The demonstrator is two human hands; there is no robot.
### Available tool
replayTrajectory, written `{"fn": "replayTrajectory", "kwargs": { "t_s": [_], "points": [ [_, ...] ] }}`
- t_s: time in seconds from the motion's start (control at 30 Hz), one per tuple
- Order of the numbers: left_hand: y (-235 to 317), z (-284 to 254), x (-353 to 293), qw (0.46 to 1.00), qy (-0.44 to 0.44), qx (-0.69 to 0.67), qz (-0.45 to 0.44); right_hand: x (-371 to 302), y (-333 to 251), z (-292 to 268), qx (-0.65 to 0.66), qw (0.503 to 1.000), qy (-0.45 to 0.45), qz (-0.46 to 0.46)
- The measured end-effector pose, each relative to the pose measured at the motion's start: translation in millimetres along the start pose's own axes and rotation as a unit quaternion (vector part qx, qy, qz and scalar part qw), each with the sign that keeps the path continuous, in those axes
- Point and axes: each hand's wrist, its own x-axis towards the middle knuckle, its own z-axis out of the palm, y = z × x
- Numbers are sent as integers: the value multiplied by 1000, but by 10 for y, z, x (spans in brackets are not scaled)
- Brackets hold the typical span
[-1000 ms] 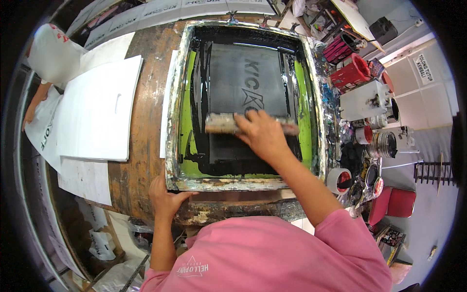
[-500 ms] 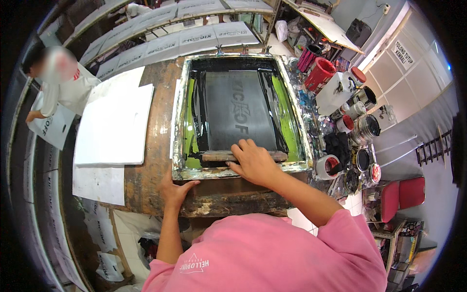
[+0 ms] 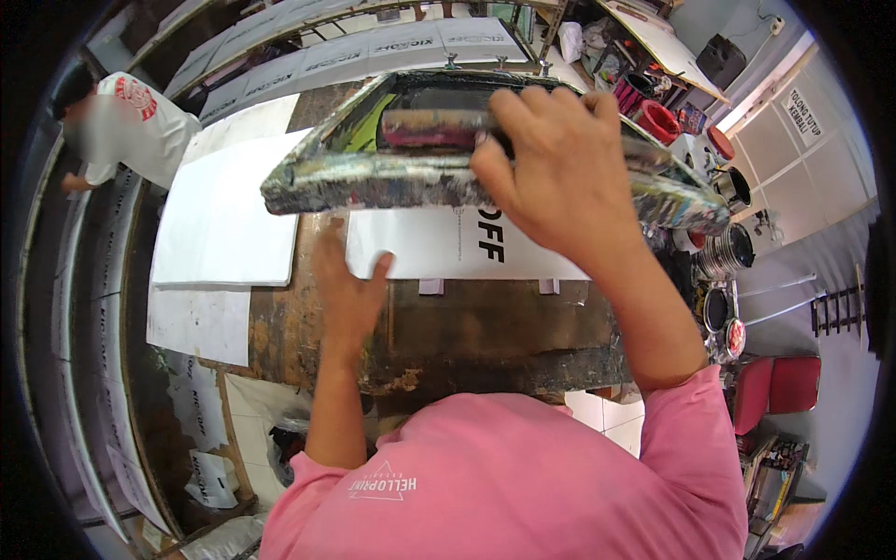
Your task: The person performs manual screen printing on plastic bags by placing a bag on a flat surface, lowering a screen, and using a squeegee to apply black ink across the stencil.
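My right hand (image 3: pixel 571 173) is closed on a wooden squeegee (image 3: pixel 427 131) at the near end of a screen printing frame (image 3: pixel 373 189). The ink-stained frame is tilted up, its near edge raised and its far edge at the clamps. Whether my fingers also grip the frame is hidden. Beneath the frame lies a white sheet (image 3: pixel 415 245) with black printed letters, partly covered. My left hand (image 3: pixel 347 294) is open by the sheet's left edge, thumb spread, fingertips blurred; it holds nothing.
A stack of white sheets (image 3: pixel 229 210) lies left on the worn wooden table (image 3: pixel 448 327). Paint cans (image 3: pixel 723 247) and tubs crowd the right side. Racks (image 3: pixel 103 373) of printed sheets stand left and behind. Another person (image 3: pixel 140 121) is at the left racks; a red chair (image 3: pixel 789 383) stands right.
The frame's near edge has swung up off the table with my right hand and the squeegee, uncovering the printed sheet. My left hand has moved slightly up. The other person has shifted.
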Motion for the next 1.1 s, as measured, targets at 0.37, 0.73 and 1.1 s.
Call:
{"fn": "replayTrajectory", "kwargs": {
  "t_s": [0.37,0.73,1.1],
  "points": [
    [-265,576,-486,928,-170,331,13,815,127,-352,-23,998,-47,44],
    [474,432,498,994,23,-95,-47,997,284,-256,-57,998,31,12],
    [-731,-696,431,957,114,-158,-217,887,444,-142,14,999,44,-8]
  ]
}}
